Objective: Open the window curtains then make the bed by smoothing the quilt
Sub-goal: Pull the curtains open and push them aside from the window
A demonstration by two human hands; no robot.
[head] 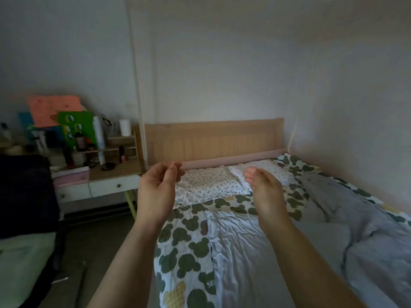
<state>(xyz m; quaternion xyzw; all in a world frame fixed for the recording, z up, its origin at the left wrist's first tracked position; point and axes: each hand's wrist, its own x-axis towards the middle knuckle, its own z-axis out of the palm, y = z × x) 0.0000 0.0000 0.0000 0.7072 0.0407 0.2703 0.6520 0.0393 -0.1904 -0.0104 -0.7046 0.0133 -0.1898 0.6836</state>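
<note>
A bed with a wooden headboard fills the right half of the view. A crumpled grey quilt lies bunched over a white sheet printed with green mouse-head shapes. Two flowered pillows lie at the head of the bed. Both my arms are stretched forward above the bed. My left hand hangs in the air with loosely curled fingers and holds nothing. My right hand is also empty, its fingers relaxed and slightly bent. No window or curtain is in view.
A cluttered desk with white drawers, bottles and colourful boards stands left of the bed. A dark chair back and a pale green cushion are at the far left. Bare floor runs between them and the bed. Walls close in behind and right.
</note>
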